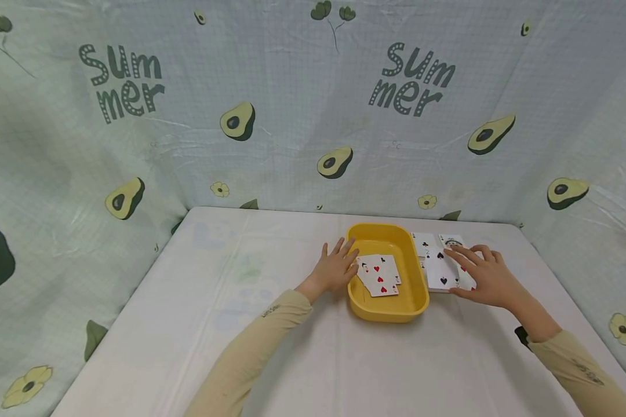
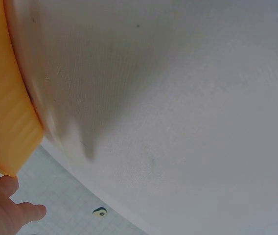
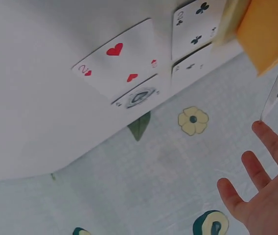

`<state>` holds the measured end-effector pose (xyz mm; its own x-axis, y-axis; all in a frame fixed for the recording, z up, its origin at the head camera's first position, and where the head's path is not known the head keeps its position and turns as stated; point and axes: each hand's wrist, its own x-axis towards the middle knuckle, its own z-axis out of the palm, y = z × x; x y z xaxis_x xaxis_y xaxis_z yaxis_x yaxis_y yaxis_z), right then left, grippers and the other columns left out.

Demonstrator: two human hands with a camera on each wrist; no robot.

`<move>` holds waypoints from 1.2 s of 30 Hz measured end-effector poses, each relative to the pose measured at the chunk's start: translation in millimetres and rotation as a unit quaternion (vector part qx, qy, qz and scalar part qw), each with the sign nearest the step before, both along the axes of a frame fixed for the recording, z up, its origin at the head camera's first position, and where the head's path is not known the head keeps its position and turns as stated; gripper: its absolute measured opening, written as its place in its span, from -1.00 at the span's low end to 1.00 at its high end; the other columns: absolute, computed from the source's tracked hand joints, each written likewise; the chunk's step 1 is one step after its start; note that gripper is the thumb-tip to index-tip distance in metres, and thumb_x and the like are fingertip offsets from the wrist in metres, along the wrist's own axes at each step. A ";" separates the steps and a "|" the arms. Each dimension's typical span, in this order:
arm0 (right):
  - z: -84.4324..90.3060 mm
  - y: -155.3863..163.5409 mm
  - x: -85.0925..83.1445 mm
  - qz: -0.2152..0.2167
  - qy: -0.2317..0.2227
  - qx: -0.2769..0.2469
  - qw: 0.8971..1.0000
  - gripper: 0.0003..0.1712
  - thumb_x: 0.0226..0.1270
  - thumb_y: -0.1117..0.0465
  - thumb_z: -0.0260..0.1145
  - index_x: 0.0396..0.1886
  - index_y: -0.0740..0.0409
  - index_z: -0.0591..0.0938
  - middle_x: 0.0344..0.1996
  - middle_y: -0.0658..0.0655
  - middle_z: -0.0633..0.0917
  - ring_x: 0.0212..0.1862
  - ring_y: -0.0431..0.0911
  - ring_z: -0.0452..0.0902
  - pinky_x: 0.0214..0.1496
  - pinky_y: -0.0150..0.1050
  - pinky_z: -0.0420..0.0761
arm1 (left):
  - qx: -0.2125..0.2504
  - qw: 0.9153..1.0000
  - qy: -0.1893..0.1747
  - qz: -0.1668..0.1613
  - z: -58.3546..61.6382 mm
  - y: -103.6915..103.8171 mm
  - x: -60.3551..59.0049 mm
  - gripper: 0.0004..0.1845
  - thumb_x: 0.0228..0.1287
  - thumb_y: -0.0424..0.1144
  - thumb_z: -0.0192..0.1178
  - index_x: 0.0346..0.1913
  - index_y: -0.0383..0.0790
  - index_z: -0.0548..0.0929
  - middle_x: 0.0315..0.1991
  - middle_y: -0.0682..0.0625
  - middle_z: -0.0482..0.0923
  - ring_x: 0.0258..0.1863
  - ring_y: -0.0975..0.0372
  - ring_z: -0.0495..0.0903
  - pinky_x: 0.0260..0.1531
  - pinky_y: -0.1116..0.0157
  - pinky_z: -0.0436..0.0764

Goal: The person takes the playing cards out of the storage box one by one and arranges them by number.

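My right hand (image 1: 487,277) pinches a spade playing card (image 1: 439,271) between thumb and fingertips, just right of the yellow tray (image 1: 414,307). In the right wrist view, that held card (image 3: 277,85) shows nearly edge-on, the other fingers stretched out. Spread fingers of my left hand (image 1: 334,269) lie at the tray's left rim; in the left wrist view the fingertips meet the tray's wall (image 2: 11,98). Inside the tray, several cards (image 1: 381,275) overlap face up, a heart card on top.
On the table right of the tray lie a two of hearts (image 3: 117,58), an ornate ace (image 3: 139,97), a two of clubs (image 3: 196,29) and another club card (image 3: 188,67). A patterned cloth (image 1: 287,75) hangs behind the white table (image 1: 208,278).
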<state>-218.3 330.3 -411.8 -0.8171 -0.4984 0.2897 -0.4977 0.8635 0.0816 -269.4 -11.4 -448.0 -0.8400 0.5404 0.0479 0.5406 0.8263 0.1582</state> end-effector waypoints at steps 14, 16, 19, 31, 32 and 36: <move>-8.7 31.9 4.5 -0.034 0.015 0.017 0.999 -0.01 -0.30 -0.09 0.47 0.23 0.00 0.28 0.09 0.19 0.42 -0.03 0.13 0.21 -0.11 0.15 0.20 | 0.001 1.000 -0.004 0.002 -0.1 -0.5 1.7 -0.49 0.39 -0.03 -0.32 0.33 -0.10 0.19 0.43 0.01 -0.14 0.41 0.05 -0.12 0.26 -0.14 -0.03; -8.6 35.8 5.7 -0.038 0.020 0.021 0.999 -0.02 -0.31 -0.08 0.47 0.22 0.02 0.29 0.08 0.19 0.42 -0.04 0.14 0.22 -0.13 0.16 0.21 | 0.000 1.000 -0.003 0.002 -0.4 -0.4 1.6 -0.49 0.39 -0.03 -0.32 0.33 -0.10 0.19 0.43 0.00 -0.14 0.41 0.06 -0.13 0.26 -0.14 -0.03; -8.8 42.0 7.2 -0.044 0.028 0.026 0.998 -0.02 -0.34 -0.06 0.48 0.20 0.03 0.30 0.07 0.19 0.43 -0.04 0.16 0.23 -0.14 0.18 0.23 | -0.002 1.000 0.001 0.002 -1.1 -0.3 1.0 -0.50 0.39 -0.04 -0.33 0.33 -0.10 0.19 0.43 0.00 -0.13 0.41 0.06 -0.12 0.27 -0.13 -0.02; -14.8 72.7 7.0 -0.050 0.036 0.043 0.997 0.03 -0.37 -0.02 0.49 0.23 0.00 0.27 0.04 0.20 0.43 -0.07 0.16 0.25 -0.17 0.22 0.26 | 0.037 0.999 -0.010 -0.010 -1.5 -2.5 1.8 -0.49 0.38 -0.04 -0.32 0.32 -0.12 0.21 0.43 0.01 -0.15 0.42 0.05 -0.14 0.26 -0.17 -0.08; -15.5 75.5 6.4 -0.051 0.038 0.047 0.997 0.02 -0.38 -0.02 0.49 0.22 0.01 0.27 0.04 0.20 0.44 -0.08 0.15 0.25 -0.18 0.22 0.27 | 0.036 0.999 -0.014 -0.008 -2.3 -2.4 0.6 -0.49 0.38 -0.04 -0.32 0.33 -0.11 0.19 0.43 0.02 -0.15 0.42 0.06 -0.16 0.26 -0.16 -0.09; -16.6 84.5 4.1 -0.059 0.035 0.064 0.996 0.03 -0.38 -0.04 0.49 0.22 0.00 0.26 0.03 0.21 0.44 -0.08 0.15 0.24 -0.20 0.22 0.28 | 0.043 0.999 -0.009 -0.012 -9.0 -2.6 -4.1 -0.47 0.39 0.02 -0.40 0.35 -0.06 0.15 0.44 0.05 -0.22 0.42 0.08 -0.21 0.27 -0.16 -0.13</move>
